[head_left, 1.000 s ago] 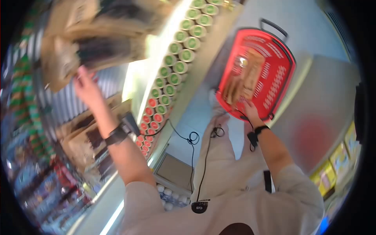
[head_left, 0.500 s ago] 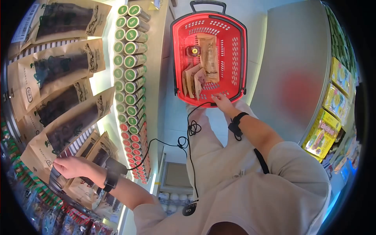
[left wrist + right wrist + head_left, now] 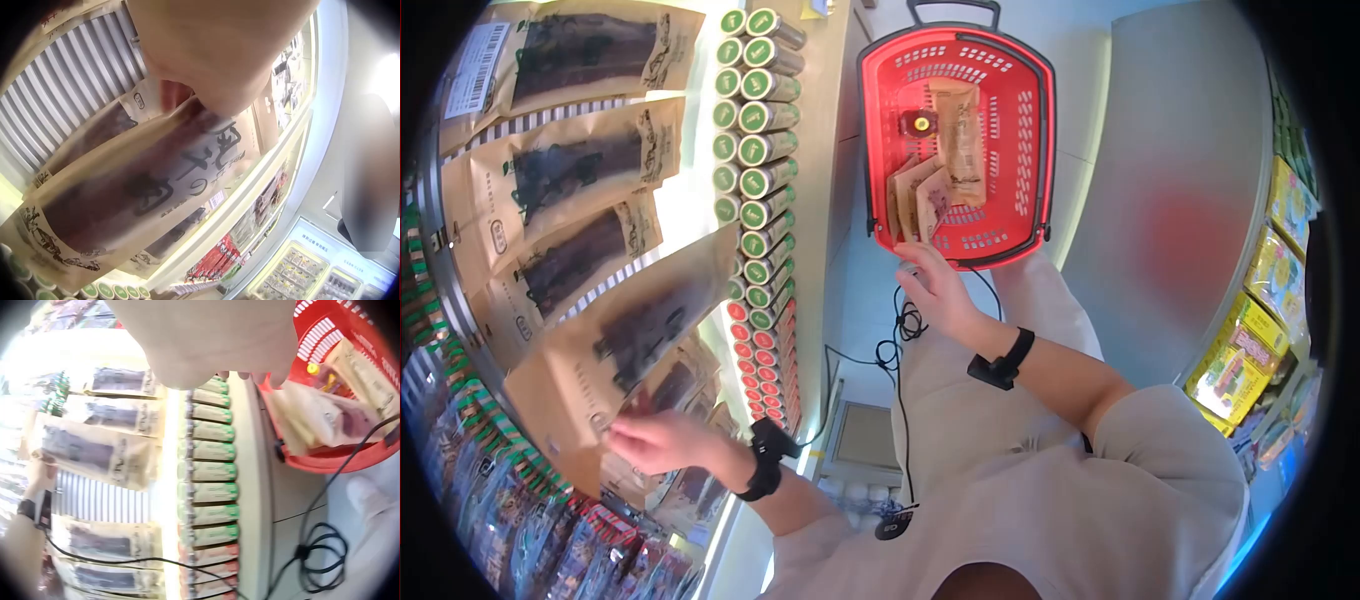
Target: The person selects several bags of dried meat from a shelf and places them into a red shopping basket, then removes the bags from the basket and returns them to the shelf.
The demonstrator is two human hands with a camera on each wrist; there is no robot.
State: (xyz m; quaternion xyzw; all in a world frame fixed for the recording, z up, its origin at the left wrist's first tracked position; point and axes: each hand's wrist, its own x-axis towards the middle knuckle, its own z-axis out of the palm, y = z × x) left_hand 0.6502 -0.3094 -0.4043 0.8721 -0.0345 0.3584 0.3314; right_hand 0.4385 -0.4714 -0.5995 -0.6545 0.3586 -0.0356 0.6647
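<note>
My left hand point(image 3: 662, 440) pinches the lower end of a brown paper package point(image 3: 665, 320) with a dark window, tilted above the shelf. In the left wrist view that hand point(image 3: 219, 50) covers the top end of the package point(image 3: 144, 181), which bears large dark characters. My right hand point(image 3: 940, 295) is at the near rim of the red basket point(image 3: 1050, 130), fingers loosely extended and holding nothing visible; contact with the rim is unclear. Inside the basket lie a long brown package point(image 3: 958, 140), several small packets point(image 3: 935, 205) and a dark round item point(image 3: 918, 123).
More brown packages point(image 3: 580, 165) line the ribbed shelf at left. Beside them run rows of cans with green tops point(image 3: 755, 150) and red tops point(image 3: 745, 352). A black cable point(image 3: 830, 350) hangs between my arms. A grey surface point(image 3: 1170, 160) and yellow packs point(image 3: 1240, 360) stand at right.
The package in my left hand has shifted right and tilted away from the others. My right hand has moved left from where it was at the basket's near rim.
</note>
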